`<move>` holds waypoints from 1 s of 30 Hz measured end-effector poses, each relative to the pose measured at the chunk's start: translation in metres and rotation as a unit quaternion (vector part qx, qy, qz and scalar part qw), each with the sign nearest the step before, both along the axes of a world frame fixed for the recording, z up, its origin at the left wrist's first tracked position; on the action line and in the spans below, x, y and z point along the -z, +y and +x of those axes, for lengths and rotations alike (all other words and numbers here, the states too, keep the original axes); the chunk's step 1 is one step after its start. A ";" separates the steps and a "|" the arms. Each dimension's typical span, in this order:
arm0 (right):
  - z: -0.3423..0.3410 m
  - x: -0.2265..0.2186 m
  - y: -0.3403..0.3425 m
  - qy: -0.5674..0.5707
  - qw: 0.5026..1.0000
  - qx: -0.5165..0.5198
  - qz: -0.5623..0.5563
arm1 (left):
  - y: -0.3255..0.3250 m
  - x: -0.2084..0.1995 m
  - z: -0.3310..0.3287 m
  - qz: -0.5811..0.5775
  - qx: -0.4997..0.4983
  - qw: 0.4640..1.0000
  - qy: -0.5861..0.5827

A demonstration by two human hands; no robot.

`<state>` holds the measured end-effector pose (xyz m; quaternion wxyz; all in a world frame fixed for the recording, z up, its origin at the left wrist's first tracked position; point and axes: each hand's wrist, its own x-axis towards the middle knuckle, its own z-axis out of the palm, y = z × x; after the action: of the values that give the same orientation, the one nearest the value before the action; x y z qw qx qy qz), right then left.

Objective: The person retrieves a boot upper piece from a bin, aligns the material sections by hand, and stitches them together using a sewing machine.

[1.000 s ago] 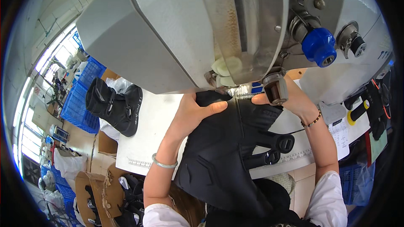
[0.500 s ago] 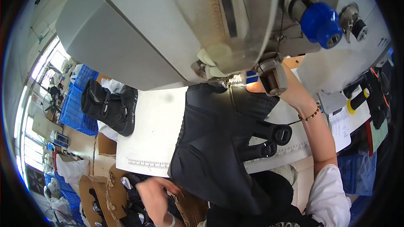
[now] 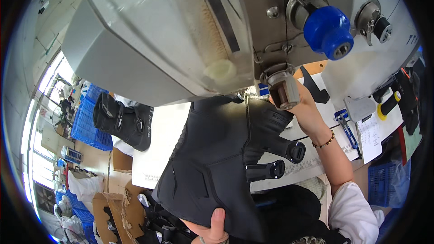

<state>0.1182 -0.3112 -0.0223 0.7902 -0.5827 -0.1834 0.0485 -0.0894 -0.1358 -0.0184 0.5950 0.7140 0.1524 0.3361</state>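
A black boot upper (image 3: 217, 149) with stitched seams and two buckle straps (image 3: 271, 169) lies over the white machine bed, its far end under the head of a sewing machine (image 3: 181, 45). My left hand (image 3: 212, 230) is closed on the upper's near edge, thumb on top and fingers underneath. Beside the upper's far right edge is my right hand (image 3: 304, 110), close to the lit stitching area. A metal machine part (image 3: 284, 92) hides most of its fingers, so its grip does not show.
A finished-looking black boot (image 3: 122, 119) stands on the left. Beyond it are blue crates (image 3: 92, 117); a cardboard box (image 3: 117, 212) with dark pieces is at lower left. Blue-handled snips (image 3: 347, 131), a paper sheet (image 3: 370, 138) and a yellow-ended thread spool (image 3: 389, 106) lie at right.
My left hand has come from beside the upper to grip its near edge. The upper's near part has swung left. My right hand remains by the stitching area; the view has shifted slightly.
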 end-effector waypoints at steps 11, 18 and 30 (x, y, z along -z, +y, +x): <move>-0.005 0.008 0.006 0.013 0.998 0.010 0.068 | 0.008 0.012 0.022 -0.044 -0.093 0.990 -0.096; -0.012 0.010 0.015 0.034 0.990 0.023 0.136 | 0.017 -0.001 0.025 -0.084 -0.053 0.986 -0.131; -0.019 0.016 0.026 0.055 0.978 0.049 0.197 | 0.053 -0.002 0.045 -0.062 0.018 0.983 -0.173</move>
<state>0.0988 -0.2847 -0.0388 0.8998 -0.4204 -0.1168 0.0045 -0.0446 -0.0826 -0.0164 0.6614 0.6097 0.0548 0.4333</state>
